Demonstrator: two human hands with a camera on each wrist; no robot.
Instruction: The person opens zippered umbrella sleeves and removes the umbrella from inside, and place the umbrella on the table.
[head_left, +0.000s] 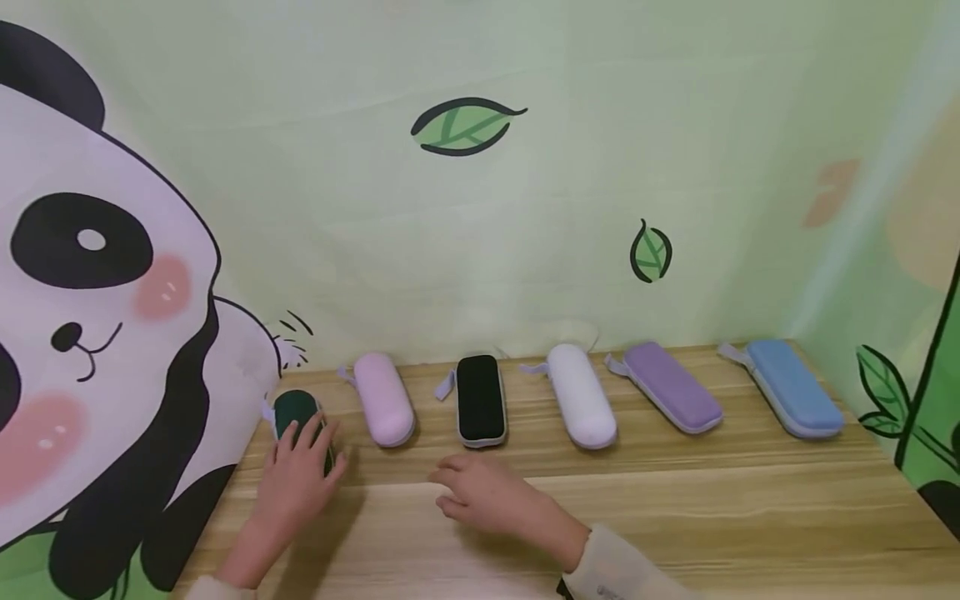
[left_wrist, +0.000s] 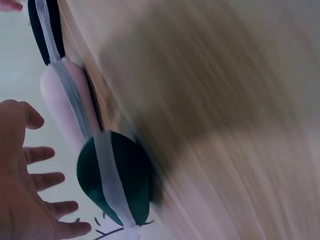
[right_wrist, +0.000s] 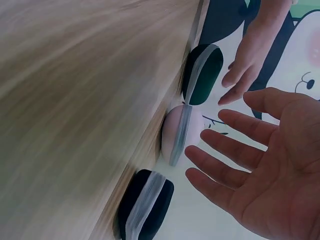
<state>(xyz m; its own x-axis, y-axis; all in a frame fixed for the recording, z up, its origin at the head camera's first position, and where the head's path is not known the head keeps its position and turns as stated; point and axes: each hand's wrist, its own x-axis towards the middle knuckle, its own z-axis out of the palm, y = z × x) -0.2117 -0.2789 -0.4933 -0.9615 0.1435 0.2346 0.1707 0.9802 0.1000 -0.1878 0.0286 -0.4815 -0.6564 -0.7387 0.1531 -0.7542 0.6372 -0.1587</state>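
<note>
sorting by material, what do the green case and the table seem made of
Green case: perhaps fabric over a stiff shell, matte; no sharp glints, no sagging. Table: wood or wood-look laminate, slightly satiny; streaked grain and soft highlights show.

- six zip cases [head_left: 582, 396] in row on surface [head_left: 712, 508], near back edge
- backdrop [head_left: 480, 250] behind row
- panda print [head_left: 142, 342] on backdrop, left of row
- left hand [head_left: 296, 479] over leftmost case [head_left: 296, 404]
- right hand [head_left: 486, 495] before third case [head_left: 481, 400]

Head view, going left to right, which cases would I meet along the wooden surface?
Dark green case, pink case, black case, white case, purple case, blue case.
</note>
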